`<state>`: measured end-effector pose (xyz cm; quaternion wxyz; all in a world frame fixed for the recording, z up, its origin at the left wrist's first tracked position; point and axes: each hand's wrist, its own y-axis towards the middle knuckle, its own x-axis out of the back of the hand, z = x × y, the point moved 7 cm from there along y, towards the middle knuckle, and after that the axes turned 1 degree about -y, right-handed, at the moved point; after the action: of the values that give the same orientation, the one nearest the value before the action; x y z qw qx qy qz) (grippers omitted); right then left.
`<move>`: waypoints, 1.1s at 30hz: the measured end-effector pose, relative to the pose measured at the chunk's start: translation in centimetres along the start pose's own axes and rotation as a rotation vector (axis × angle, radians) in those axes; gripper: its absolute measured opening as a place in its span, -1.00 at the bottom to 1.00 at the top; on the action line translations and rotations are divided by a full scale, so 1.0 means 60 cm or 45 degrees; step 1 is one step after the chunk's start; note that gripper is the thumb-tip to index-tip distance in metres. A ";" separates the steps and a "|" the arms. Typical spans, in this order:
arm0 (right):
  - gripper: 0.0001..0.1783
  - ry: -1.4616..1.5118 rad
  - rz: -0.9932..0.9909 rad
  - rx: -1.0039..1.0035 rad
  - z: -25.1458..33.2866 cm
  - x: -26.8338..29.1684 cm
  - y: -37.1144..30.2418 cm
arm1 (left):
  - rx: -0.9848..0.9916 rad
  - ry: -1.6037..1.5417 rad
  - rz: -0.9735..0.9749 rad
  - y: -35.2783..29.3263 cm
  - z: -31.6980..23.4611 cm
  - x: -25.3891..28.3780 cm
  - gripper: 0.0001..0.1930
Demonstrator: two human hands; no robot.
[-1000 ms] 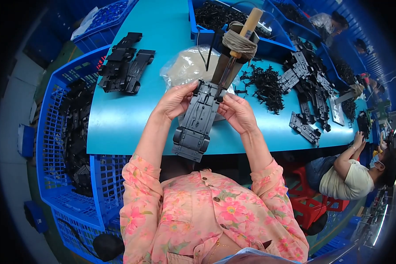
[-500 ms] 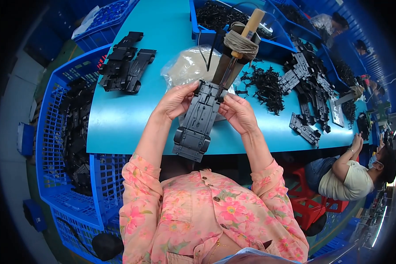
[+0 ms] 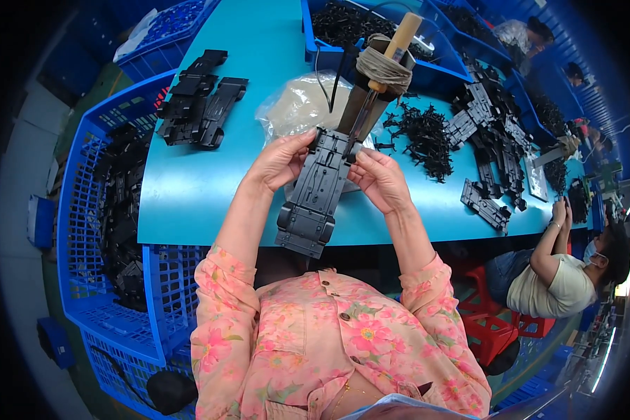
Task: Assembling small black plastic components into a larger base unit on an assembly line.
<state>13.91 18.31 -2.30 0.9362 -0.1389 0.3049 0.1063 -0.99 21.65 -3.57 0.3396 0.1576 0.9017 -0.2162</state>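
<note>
Between my two hands, over the table's front edge, a long black plastic chassis-like part [image 3: 316,182] is held tilted. My left hand [image 3: 283,159] grips its upper left corner with thumb and fingers. At its upper right edge, my right hand [image 3: 379,176] pinches the part, with some fingertips hidden behind it. A soldering-iron-like tool with a wooden handle [image 3: 404,36] is strapped to a brown stand [image 3: 371,108] by a wrapped band. Its metal shaft slants down to the part's upper right corner; whether the tip touches cannot be made out.
Several similar black parts [image 3: 206,101] lie at left, and more are heaped at right [image 3: 490,133]. Small black pieces [image 3: 427,143] are piled beside the stand. A clear plastic bag [image 3: 301,105] lies behind my left hand. Blue crates [image 3: 77,210] flank the table; a co-worker [image 3: 556,280] sits at right.
My hands and the black part have hardly moved. The co-worker at right has shifted their hands and forearms slightly toward the table.
</note>
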 end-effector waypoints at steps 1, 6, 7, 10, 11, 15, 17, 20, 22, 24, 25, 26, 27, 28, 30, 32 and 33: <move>-0.66 -0.001 0.007 0.001 0.000 0.000 0.001 | 0.001 0.001 -0.001 0.000 0.000 0.000 -0.81; -0.71 0.000 -0.001 -0.018 -0.009 -0.002 0.005 | 0.018 -0.005 -0.005 -0.009 -0.001 0.000 -0.80; -0.76 0.001 0.002 -0.019 -0.012 -0.001 0.003 | 0.019 -0.007 -0.008 -0.010 0.002 0.004 -0.80; -0.77 0.068 0.020 -0.035 -0.025 0.005 0.000 | 0.038 -0.013 0.002 -0.011 0.013 0.013 -0.79; -0.77 0.072 0.018 -0.035 -0.026 0.005 -0.003 | 0.038 -0.010 -0.011 -0.013 0.015 0.013 -0.81; -0.82 0.132 0.072 -0.062 -0.036 0.013 -0.021 | 0.085 0.037 0.012 -0.017 0.040 0.011 -0.84; -0.87 0.173 0.059 -0.092 -0.031 0.013 -0.046 | 0.055 0.019 0.018 -0.032 0.058 0.020 -0.86; -0.85 0.124 0.073 -0.234 -0.057 0.040 -0.075 | 0.126 0.077 -0.083 -0.066 0.088 -0.007 -0.88; -0.79 0.126 0.007 -0.202 -0.066 0.081 -0.098 | 0.137 0.140 -0.076 -0.078 0.107 -0.037 -0.84; -0.79 0.150 -0.023 -0.145 -0.044 0.101 -0.122 | 0.151 0.150 -0.019 -0.084 0.119 -0.054 -0.79; -0.80 0.177 -0.052 -0.076 -0.023 0.114 -0.137 | 0.144 0.144 -0.022 -0.090 0.120 -0.055 -0.73; -0.81 0.202 -0.078 -0.011 -0.003 0.129 -0.153 | 0.140 0.150 -0.002 -0.094 0.125 -0.051 -0.73; -0.83 0.215 -0.163 0.072 0.022 0.156 -0.164 | 0.105 0.228 0.005 -0.095 0.131 -0.043 -0.70; -0.85 0.304 -0.186 0.201 0.058 0.169 -0.183 | 0.066 0.303 0.006 -0.098 0.131 -0.036 -0.67; -0.91 0.607 -0.269 0.478 0.109 0.256 -0.197 | 0.034 0.351 0.013 -0.099 0.133 -0.038 -0.67; -0.95 0.647 -0.556 0.750 0.171 0.325 -0.217 | -0.001 0.389 -0.017 -0.096 0.132 -0.034 -0.68; -0.96 0.729 -0.599 0.881 0.198 0.352 -0.216 | -0.010 0.387 -0.028 -0.096 0.131 -0.031 -0.68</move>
<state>40.74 12.41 -3.26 0.8047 0.0911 0.5273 -0.2571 2.17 12.56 -5.98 0.1976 0.1773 0.9452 -0.1900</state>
